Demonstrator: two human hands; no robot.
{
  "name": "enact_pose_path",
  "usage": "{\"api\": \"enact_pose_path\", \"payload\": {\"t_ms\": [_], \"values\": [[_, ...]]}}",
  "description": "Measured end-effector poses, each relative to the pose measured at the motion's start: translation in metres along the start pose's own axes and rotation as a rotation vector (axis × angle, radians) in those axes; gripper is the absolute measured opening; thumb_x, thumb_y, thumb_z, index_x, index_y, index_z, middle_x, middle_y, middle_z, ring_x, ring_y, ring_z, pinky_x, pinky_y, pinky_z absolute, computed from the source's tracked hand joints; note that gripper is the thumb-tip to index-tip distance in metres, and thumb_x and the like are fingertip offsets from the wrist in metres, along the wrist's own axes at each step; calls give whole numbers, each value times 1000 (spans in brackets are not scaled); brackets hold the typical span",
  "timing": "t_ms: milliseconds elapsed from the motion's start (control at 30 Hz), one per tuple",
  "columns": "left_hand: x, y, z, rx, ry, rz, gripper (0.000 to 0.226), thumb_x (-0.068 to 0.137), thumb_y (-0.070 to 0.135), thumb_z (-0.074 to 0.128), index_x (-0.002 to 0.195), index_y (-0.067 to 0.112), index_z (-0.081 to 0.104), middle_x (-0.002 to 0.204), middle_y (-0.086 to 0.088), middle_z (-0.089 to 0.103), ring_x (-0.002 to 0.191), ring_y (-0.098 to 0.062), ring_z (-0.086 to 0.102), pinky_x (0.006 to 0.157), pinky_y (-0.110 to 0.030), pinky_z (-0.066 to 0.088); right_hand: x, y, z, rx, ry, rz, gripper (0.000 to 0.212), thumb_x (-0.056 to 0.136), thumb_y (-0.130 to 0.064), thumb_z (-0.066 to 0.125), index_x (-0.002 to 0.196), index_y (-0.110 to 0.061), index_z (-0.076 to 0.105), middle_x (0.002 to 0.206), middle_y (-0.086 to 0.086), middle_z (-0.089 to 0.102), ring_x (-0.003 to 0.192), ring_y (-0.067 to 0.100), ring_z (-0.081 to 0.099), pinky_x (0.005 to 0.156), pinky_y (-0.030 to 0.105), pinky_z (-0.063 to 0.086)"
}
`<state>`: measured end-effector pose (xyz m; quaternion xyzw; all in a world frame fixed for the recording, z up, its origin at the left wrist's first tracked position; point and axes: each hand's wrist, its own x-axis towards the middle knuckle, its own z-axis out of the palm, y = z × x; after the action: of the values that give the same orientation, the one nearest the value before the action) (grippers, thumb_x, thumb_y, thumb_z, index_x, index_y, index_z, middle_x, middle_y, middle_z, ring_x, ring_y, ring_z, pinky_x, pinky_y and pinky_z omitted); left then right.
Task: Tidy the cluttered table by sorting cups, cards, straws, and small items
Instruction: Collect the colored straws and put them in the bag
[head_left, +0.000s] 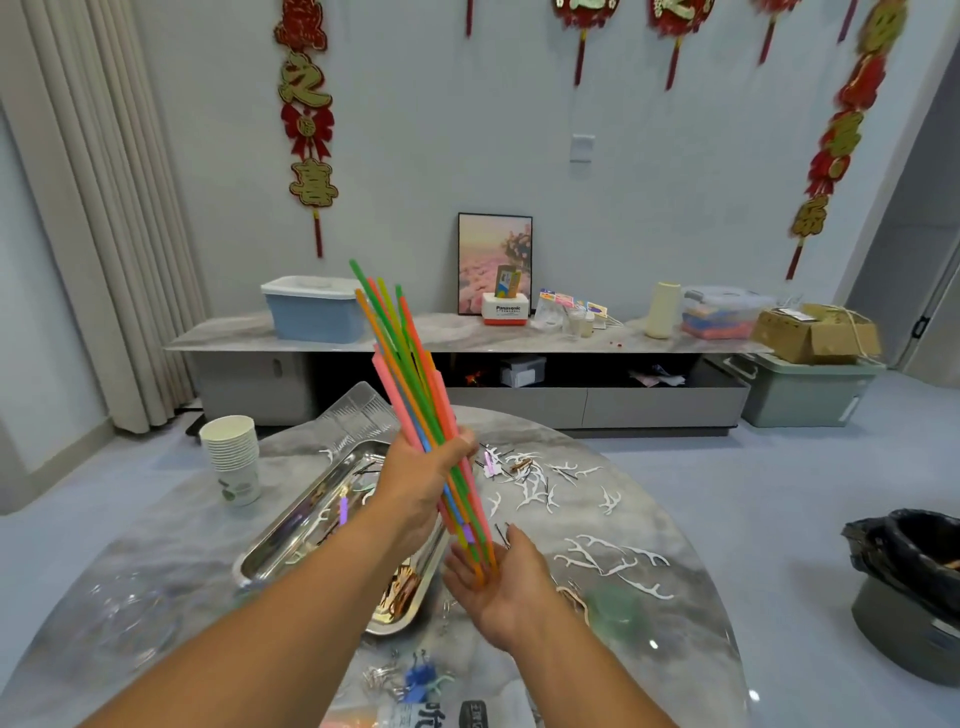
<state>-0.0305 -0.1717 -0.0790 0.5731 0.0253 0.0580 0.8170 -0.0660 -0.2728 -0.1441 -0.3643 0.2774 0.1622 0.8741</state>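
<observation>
In the head view, the left hand (421, 478) gripped a bundle of straws (410, 374), fingers clamped round it, above the surface (649, 488). The right hand (498, 577) lay palm up, fingers apart, under the straw ends. Stacked cups (231, 452) stood left of a tray (270, 545).

- Both forearms bare, reaching forward from the lower edge and converging toward the middle.
- Left hand (421, 478) raised higher, back toward the camera, fingers curled round a bundle of coloured straws (415, 395), gripping it about midway.
- Right hand (501, 577) lower, palm up, fingers straight and spread, flat beneath the bundle's lower ends.
- Straw tips apparently touching the right palm, though blur leaves the contact uncertain.
</observation>
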Motion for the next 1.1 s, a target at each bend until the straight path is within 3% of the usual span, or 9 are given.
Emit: {"api": "enact_pose_path", "payload": {"t_ms": [133,433,533,600,733,800,867,967,1100], "values": [[-20,-7,3,18,-28,30,22,79,-4,78,84,18,76,88,-7,75,84,-24,69,87,-41,56,-9,0,11,93,-92,-38,54,110,-34,32,120,9,62,79,24,70,67,31,63,72,41,56],[-35,-7,1,68,-120,105,43,76,-2,81,113,13,67,95,-7,75,88,-19,71,88,-39,57,-21,0,15,124,-66,-74,46,109,-32,35,104,3,64,73,19,71,66,28,66,74,40,56],[-39,-10,2,96,-103,116,33,77,3,82,105,14,69,88,-6,74,80,-15,70,83,-34,57,-19,1,20,67,-125,-111,45,108,-32,38,108,1,68,92,22,74,84,30,71,90,43,57],[-37,-12,2,101,-65,109,25,79,7,82,100,12,69,82,-8,72,74,-17,69,76,-34,59,-17,3,21,-1,-137,-146,50,108,-38,36,111,0,69,103,21,73,96,31,69,100,46,53],[-27,-15,-7,192,-58,148,25,83,18,81,97,5,65,81,-18,68,67,-16,61,67,-31,55,-13,0,15,-273,-43,-368,61,98,-65,43,114,-13,71,107,2,74,102,17,67,84,33,49],[-25,-16,-13,306,-59,174,19,85,14,78,95,7,63,74,-10,66,64,-9,61,63,-25,53,-21,-7,15,-391,-128,-537,63,85,-72,56,120,-22,70,117,-6,73,110,7,67,80,19,47],[-27,-21,-14,381,-173,134,14,87,7,72,98,9,63,79,-9,67,74,-12,65,70,-26,55,-26,-13,19,-553,-252,-672,64,76,-63,76,124,-21,66,118,-6,73,109,0,66,77,9,47],[-34,-27,-9,274,-290,77,14,86,17,62,91,7,54,82,-9,47,81,-14,50,79,-26,46,-33,-13,28,-655,-269,-744,36,77,-26,87,106,-25,65,96,-8,74,87,-3,70,69,7,49],[-33,-37,-15,286,-520,21,30,88,5,63,115,17,66,99,-9,69,97,-18,66,87,-37,54,-23,-8,29,-481,-48,-730,16,76,-18,85,81,-15,71,68,-2,71,73,18,70,68,30,57]]}}
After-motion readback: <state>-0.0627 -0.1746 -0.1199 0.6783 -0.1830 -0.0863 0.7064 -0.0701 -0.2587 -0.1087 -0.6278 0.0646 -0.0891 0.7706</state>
